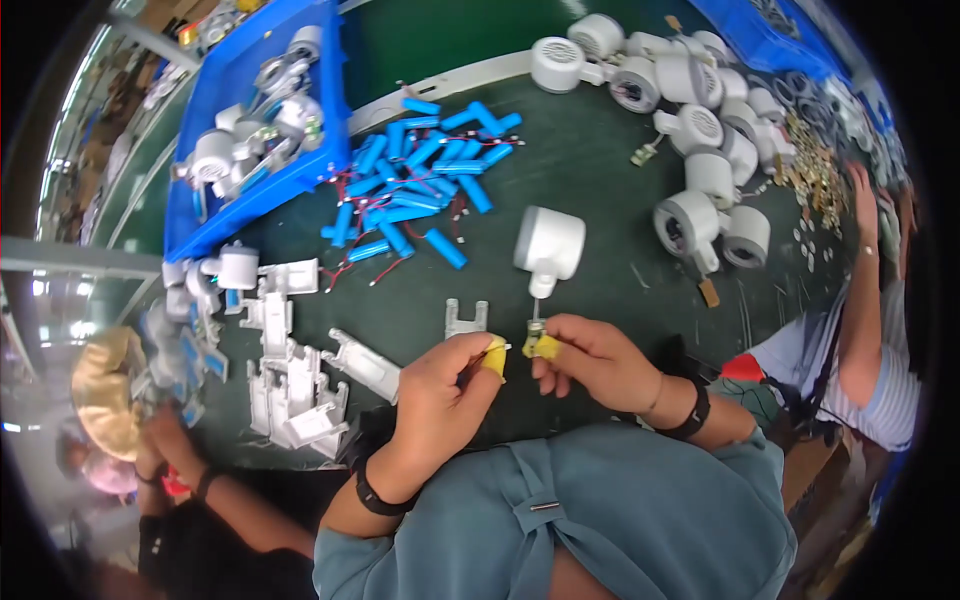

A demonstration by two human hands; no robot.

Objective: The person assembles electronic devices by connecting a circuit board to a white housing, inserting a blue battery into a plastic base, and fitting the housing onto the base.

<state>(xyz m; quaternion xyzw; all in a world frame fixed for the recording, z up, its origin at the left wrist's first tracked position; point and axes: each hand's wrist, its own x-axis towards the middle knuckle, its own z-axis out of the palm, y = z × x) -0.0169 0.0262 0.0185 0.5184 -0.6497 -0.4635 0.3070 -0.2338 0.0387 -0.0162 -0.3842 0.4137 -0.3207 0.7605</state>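
Now the right hand (605,368) pinches a small circuit board (533,342) between thumb and finger, in line with a wire leading to a white fan head (552,243) on the dark green table (600,180); beside it, the left hand (440,392) has thumb and finger narrowed together, on what I cannot tell; blue batteries (425,165) lie heaped farther left
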